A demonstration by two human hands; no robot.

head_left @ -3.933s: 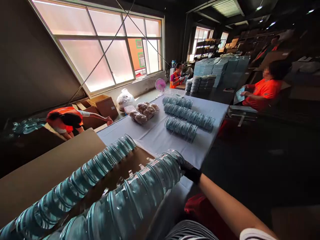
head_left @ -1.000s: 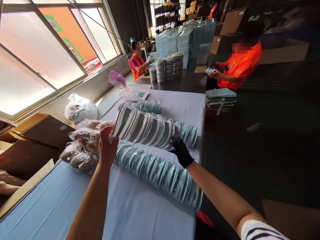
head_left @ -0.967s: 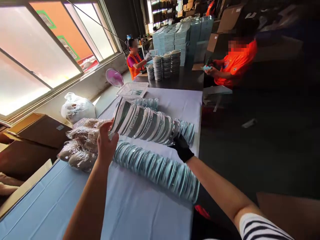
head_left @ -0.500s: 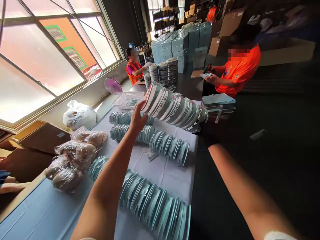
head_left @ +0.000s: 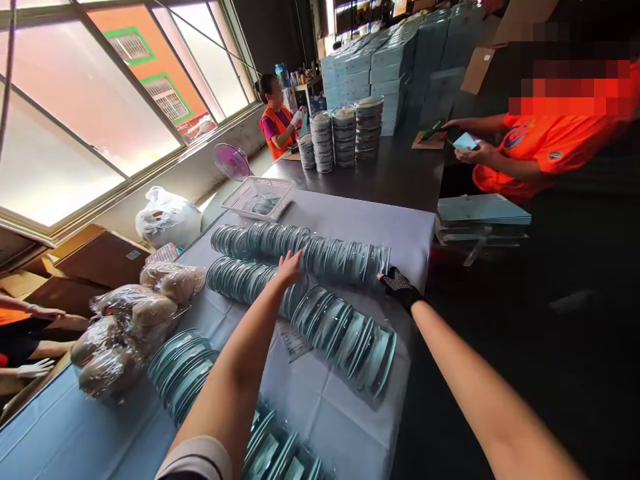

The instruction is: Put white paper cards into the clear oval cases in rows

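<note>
A row of clear-lidded round packages with grey-green contents (head_left: 345, 257) lies on its side along the back of the cloth-covered table. My bare left hand (head_left: 291, 268) grips the left end of this row's right-hand stack, its fingertips against the packages. At the stack's right end, my right hand (head_left: 400, 287), in a black fingerless glove with pale dots, curls around the last package. Just in front lies a second row of similar packages (head_left: 345, 337). A third row (head_left: 183, 370) nearer to me is partly hidden by my left forearm.
A white basket (head_left: 260, 198) stands at the back. Bagged tan items (head_left: 135, 327) lie on the left. Upright package stacks (head_left: 344, 137) stand on the dark table beyond. One person in orange (head_left: 555, 143) is at the right, another (head_left: 277, 127) behind, and a gloved hand (head_left: 35, 369) shows far left.
The stack held tilted in the air between my hands has come down onto the table, at the right end of the back row. Both hands moved down with it. The view shifted.
</note>
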